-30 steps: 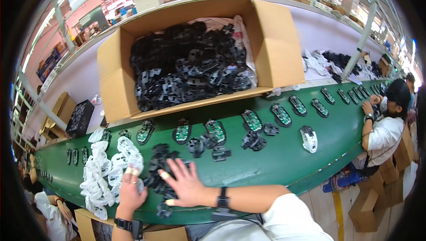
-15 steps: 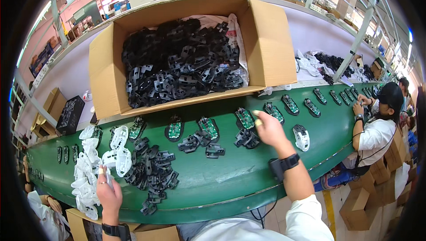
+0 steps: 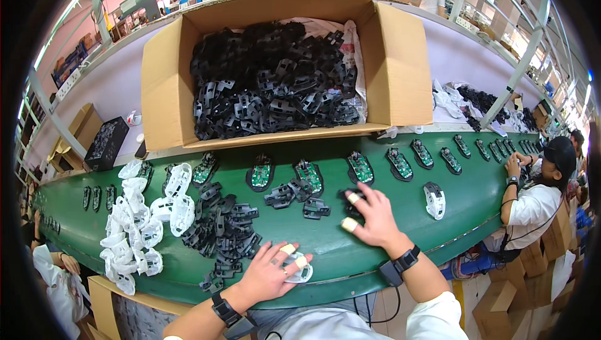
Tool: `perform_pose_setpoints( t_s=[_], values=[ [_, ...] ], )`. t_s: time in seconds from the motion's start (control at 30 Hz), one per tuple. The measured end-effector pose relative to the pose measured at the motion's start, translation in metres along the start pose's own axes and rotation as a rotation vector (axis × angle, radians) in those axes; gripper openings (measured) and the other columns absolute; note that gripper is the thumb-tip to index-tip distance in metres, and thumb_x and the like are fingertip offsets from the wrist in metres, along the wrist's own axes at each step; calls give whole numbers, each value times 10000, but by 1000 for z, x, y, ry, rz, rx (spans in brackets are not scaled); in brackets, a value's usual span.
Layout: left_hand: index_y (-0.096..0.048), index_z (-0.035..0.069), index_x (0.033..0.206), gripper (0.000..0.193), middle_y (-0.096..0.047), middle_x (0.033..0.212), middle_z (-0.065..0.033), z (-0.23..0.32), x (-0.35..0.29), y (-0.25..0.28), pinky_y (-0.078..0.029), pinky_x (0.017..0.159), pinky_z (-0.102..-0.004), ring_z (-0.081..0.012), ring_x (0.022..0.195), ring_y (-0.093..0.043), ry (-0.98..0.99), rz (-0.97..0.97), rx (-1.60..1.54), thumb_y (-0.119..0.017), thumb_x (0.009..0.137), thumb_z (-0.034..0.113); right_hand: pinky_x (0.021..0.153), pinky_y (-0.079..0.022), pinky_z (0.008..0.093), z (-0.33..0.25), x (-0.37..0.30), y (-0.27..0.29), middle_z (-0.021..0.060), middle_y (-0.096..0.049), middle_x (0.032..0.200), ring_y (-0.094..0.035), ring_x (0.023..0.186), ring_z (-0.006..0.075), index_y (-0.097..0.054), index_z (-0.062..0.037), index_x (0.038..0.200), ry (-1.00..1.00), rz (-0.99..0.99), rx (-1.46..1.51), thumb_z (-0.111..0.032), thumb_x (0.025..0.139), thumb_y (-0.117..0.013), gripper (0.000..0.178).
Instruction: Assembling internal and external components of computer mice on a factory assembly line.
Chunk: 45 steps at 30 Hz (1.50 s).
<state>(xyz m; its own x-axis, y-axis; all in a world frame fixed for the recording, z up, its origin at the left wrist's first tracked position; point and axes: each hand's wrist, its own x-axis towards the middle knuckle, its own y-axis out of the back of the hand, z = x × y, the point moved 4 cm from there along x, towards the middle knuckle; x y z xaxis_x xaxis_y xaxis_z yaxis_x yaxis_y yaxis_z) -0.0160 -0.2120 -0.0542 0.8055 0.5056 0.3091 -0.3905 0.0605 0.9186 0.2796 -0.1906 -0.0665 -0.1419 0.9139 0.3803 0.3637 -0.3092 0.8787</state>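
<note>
White mouse shell (image 3: 306, 273) lies near the front edge of the green work surface (image 3: 339, 257), under the left hand's (image 3: 273, 271) fingers; whether they grip it cannot be told. Right hand (image 3: 375, 218): thumb and forefinger apart at black plastic brackets (image 3: 344, 197); grip likewise unclear. Circuit boards (image 3: 360, 169) in black bases line the far side.

On the green bench (image 3: 332, 240) we see a white mouse shell (image 3: 305, 275) partly beneath our left hand (image 3: 270, 273), and black plastic pieces (image 3: 345, 196) partly hidden by our right hand (image 3: 377, 219).
</note>
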Motion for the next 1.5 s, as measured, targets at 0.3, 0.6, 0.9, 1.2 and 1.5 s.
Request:
perform_pose_setpoints(
  t_s=[0.3,0.6,0.9,1.2,1.5],
  values=[
    [-647,299,1304,572,-591,1421,-41,-51,-83,34,-263,1168,-643,-276,1284,-577,-32,-70,254,-767,748,361,1163,-222,677,-90,28,-43,292,-198,1641,-230,1488,515,-453,-241,1549,282,-237,110,-673,792,-709,908],
    [-637,200,1318,564,-623,1378,-72,-110,-89,68,-368,1140,-561,-306,1326,-564,-42,-32,346,-780,801,376,1154,-281,641,-197,73,-106,298,-132,1648,-205,1498,519,-345,-190,1587,434,-214,365,-430,830,-762,898],
    [-480,-21,1449,714,-622,1321,-235,-65,-28,94,-520,994,-421,-390,1142,-653,78,438,-184,-788,832,167,1125,-357,587,-113,93,-35,145,-642,1316,-536,1308,358,-627,-57,1225,295,123,65,-115,794,-641,435],
    [-340,50,1512,644,-622,1271,-185,-77,76,-11,-544,1019,-460,-335,1196,-658,324,581,-1564,-628,936,21,967,-486,385,-73,56,-56,36,-731,1082,-670,995,214,-735,-128,1028,398,22,72,-128,861,-631,196],
    [-544,78,1292,533,-619,1259,-100,-50,65,-37,-456,1094,-446,-300,1333,-554,184,238,-1488,-793,823,33,854,-565,437,-9,37,-18,161,-713,1022,-679,920,375,-677,-64,1207,-372,-69,807,-1,908,-564,326]
  ],
)
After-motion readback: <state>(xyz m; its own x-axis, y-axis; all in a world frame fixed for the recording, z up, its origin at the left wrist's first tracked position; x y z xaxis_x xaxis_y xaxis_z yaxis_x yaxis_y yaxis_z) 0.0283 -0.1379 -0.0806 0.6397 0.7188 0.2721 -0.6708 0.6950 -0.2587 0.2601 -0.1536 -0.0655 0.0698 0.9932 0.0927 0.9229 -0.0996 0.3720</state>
